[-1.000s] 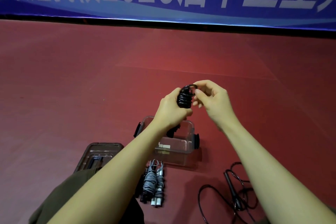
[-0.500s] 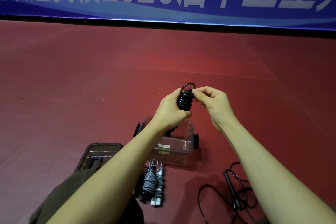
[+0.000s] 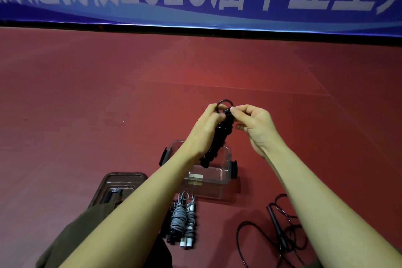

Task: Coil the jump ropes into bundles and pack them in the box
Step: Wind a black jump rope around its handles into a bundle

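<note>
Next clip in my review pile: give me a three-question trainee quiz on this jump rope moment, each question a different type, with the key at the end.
1. True or false: the clear box already holds a coiled rope bundle.
2. Multiple choice: where does the uncoiled black rope lie? A) inside the box B) on the floor under the right forearm C) on the brown lid
3. Short answer: which hand pinches the loop at the top of the black bundle?

Key
1. False; no bundle shows inside it, and the grey bundle lies on the floor in front.
2. B
3. The right hand; the left hand grips the bundle's body.
</note>
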Demonstrator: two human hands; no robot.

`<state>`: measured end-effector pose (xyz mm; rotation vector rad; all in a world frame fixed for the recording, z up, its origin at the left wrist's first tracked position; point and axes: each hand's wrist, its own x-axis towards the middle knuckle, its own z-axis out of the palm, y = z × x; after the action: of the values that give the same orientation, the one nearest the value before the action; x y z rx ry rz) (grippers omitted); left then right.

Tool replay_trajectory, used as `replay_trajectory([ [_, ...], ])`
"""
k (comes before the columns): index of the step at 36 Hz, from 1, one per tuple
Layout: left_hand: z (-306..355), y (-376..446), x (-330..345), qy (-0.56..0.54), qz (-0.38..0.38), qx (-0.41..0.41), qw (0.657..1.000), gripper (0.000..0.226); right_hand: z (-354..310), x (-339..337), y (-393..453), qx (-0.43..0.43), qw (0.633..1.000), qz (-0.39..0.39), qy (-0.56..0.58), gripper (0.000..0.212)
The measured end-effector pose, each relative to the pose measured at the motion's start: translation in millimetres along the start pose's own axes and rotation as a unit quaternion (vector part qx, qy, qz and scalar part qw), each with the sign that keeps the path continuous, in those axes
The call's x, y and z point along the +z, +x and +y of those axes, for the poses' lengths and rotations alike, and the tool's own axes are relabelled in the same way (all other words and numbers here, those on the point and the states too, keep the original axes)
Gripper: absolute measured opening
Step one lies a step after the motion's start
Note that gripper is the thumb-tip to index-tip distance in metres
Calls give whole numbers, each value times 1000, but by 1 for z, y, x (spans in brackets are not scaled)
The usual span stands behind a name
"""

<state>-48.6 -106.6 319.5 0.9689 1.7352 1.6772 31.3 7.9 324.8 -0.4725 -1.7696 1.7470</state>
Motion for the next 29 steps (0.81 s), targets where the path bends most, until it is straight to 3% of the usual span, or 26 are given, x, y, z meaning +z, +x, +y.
replay_trajectory([
  [3,3,1,3,-10,63,-67,996,72,-1,2,-2,-12,1000,-19,-7,9],
  [5,7,2,3,11,91,-117,989,81,0,5,-4,-20,999,-24,-14,9],
  [9,8,1,2,-6,74,-128,989,76,2,5,-4,-27,999,-13,-20,7],
  [15,12,-3,4,-25,52,-77,995,56,-4,0,-4,-28,1000,-9,1,7],
  [18,13,-5,4,-7,49,-49,998,56,-4,-1,-3,-15,1000,-12,11,5],
  [29,12,-9,9,117,121,69,983,32,-7,-2,-2,-24,993,-18,118,12],
])
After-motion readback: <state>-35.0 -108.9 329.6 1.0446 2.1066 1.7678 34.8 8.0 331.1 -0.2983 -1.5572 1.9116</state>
